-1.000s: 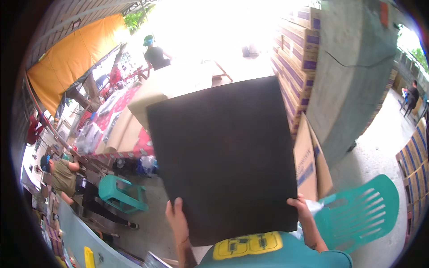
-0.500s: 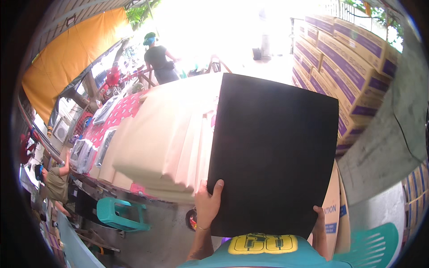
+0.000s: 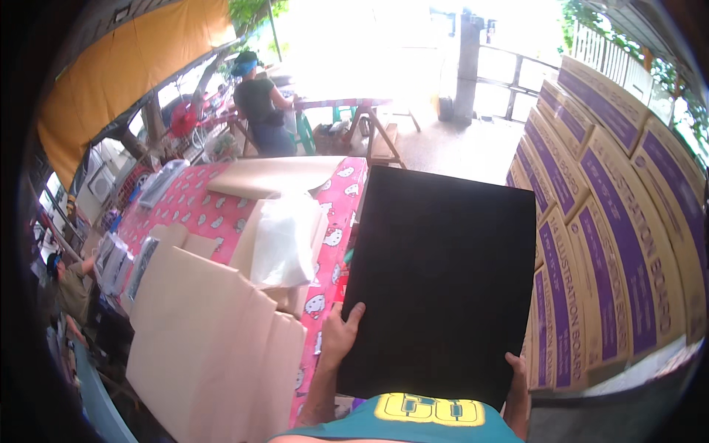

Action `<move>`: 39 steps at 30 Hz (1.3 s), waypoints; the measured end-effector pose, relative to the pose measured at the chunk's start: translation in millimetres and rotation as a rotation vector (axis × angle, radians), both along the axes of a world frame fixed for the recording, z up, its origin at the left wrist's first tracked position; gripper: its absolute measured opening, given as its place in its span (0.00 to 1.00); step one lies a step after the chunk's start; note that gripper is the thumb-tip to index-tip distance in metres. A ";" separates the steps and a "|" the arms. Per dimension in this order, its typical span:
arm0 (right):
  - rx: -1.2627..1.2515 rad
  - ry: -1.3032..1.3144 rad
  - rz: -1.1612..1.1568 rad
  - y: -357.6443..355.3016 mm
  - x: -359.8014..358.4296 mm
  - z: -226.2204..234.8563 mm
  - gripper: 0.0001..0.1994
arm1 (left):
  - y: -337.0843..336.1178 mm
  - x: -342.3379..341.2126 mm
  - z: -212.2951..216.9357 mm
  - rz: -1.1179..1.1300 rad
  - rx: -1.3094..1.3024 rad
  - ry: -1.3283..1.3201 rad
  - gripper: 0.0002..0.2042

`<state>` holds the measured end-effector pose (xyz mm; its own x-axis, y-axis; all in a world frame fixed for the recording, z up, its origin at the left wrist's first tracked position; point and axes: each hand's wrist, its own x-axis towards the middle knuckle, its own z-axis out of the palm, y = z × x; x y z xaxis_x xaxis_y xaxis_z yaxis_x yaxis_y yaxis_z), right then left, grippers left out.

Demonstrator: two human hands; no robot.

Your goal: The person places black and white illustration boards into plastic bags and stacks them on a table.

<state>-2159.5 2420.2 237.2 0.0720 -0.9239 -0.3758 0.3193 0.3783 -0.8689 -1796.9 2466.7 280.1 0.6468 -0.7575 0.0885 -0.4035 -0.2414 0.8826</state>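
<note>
A large black rectangular board [image 3: 443, 280] is held out in front of my body, its near edge against my teal shirt. My left hand [image 3: 342, 332] grips its left edge low down, thumb on top and the fingers hidden underneath. On the lower right edge, my right hand [image 3: 516, 363] is closed in the same way, with only part of it showing. Just left of the board runs a table with a pink patterned cover [image 3: 340, 221]. Brown paper sheets [image 3: 199, 340] lie stacked on it, with a clear plastic packet [image 3: 284, 240] farther back.
Stacked cardboard cartons [image 3: 583, 266] with purple bands wall off the right side. Ahead, a person [image 3: 258, 103] stands by another table on wooden trestles [image 3: 377, 136]. At the far left another person [image 3: 76, 292] is beside the covered table. A pillar [image 3: 465, 70] rises at the back.
I have moved forward alongside the table, still gripping the black board. The cartons now appear closer on the right, and the green stool and chair have left the view.
</note>
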 end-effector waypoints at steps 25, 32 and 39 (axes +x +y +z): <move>-0.083 0.090 -0.038 -661.1 151.8 24.4 0.20 | -662.2 146.3 -23.3 0.053 -0.084 0.180 0.19; -0.186 -0.039 0.188 -891.8 161.9 1.3 0.18 | -862.4 177.9 -23.5 0.129 -0.111 0.072 0.20; -0.028 0.077 0.104 -1056.4 193.4 16.6 0.20 | -1039.5 203.2 -22.4 0.104 -0.037 0.054 0.20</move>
